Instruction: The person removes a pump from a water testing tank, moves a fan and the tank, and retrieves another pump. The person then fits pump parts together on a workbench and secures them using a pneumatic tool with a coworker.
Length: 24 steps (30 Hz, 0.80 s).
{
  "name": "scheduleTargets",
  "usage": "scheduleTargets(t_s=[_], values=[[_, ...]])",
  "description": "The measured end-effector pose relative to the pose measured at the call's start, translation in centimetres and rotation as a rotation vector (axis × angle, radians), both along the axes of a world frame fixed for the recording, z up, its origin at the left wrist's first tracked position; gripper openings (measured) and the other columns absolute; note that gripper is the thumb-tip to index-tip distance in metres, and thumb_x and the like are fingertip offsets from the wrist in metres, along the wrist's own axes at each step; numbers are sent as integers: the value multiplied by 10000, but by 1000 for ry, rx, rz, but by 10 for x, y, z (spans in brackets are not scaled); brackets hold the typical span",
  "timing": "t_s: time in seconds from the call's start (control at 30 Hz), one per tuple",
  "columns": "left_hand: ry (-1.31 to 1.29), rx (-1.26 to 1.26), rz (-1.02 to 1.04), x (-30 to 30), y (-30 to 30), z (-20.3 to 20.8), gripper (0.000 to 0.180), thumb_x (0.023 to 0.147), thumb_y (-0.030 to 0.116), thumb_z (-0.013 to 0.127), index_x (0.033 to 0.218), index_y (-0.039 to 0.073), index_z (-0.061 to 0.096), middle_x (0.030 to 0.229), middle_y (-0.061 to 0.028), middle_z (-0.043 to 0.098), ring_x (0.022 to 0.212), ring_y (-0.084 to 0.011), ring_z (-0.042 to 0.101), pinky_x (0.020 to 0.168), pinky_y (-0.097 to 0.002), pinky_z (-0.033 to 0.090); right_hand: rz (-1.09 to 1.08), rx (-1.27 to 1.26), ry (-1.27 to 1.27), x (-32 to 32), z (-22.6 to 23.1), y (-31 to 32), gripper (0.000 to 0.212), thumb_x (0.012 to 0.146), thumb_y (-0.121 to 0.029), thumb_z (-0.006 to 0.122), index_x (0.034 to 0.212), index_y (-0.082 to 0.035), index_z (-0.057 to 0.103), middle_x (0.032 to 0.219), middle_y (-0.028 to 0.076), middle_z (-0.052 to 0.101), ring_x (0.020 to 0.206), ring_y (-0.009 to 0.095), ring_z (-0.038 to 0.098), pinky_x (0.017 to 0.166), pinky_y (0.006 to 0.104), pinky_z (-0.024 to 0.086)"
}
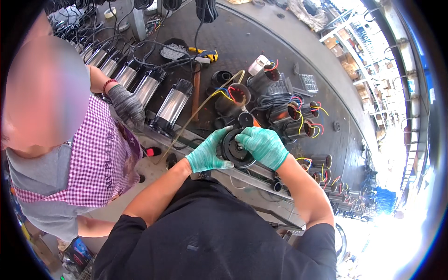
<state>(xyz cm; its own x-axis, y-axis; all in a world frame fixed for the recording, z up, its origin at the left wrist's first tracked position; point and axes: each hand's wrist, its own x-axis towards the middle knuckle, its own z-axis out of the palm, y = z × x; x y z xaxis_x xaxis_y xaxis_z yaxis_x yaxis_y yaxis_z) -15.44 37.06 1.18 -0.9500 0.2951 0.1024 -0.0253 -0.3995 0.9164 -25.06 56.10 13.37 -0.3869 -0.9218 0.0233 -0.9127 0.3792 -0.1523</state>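
Note:
Between my gloved hands, at the bench's near edge, is a black round pump part [231,155] with a ringed face and a hub in its middle. My left hand [208,151], in a green glove, is wrapped round its left side. My right hand [264,145], in a matching glove, has its fingers bunched at the hub; whatever they pinch is hidden. Just beyond stands an open metal motor housing [228,103] with coloured wires coming out. A small black cylindrical piece [245,119] sits close behind my hands.
More wired motor housings [283,114] stand to the right. Steel-bodied pumps [171,106] lie at left, near a hammer [196,88] and a black bowl [173,49] of pale pieces. A co-worker's grey-gloved hand [127,106] is beside the pumps. Shelving [347,58] rises at far right.

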Motion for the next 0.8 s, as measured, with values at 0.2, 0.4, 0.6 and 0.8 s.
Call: scheduleTargets(t_s=[0.2,0.4,0.6,0.8], values=[[-25,20,-49,-1,-1,4,1196,690,73,917,1600,180,148,1540,-46,382,1402,-189,405,1186,-387,369,55,92,21,-5,7,-2,235,784,-111,669,1016,-113,713,936,38,660,883,230,689,727,356,574],[708,-891,353,13,-8,45,543,656,308,872,1166,269,690,1538,-108,379,1449,-403,305,1160,-556,305,73,72,-8,-10,4,-2,179,785,-108,653,957,-113,700,919,51,647,876,248,681,734,367,566],[745,-1087,398,18,8,45,348,669,320,853,991,261,736,1499,-98,410,1432,-353,320,1177,-532,277,68,40,-32,-11,-2,-4,127,761,-117,654,885,-108,682,909,52,627,872,257,663,730,376,559],[690,-1110,347,20,15,58,296,746,352,765,983,179,721,1458,-178,433,1367,-409,387,1135,-559,310,91,-139,-131,-11,-3,-3,197,671,-52,709,847,-92,630,834,86,579,766,304,609,648,390,511]])
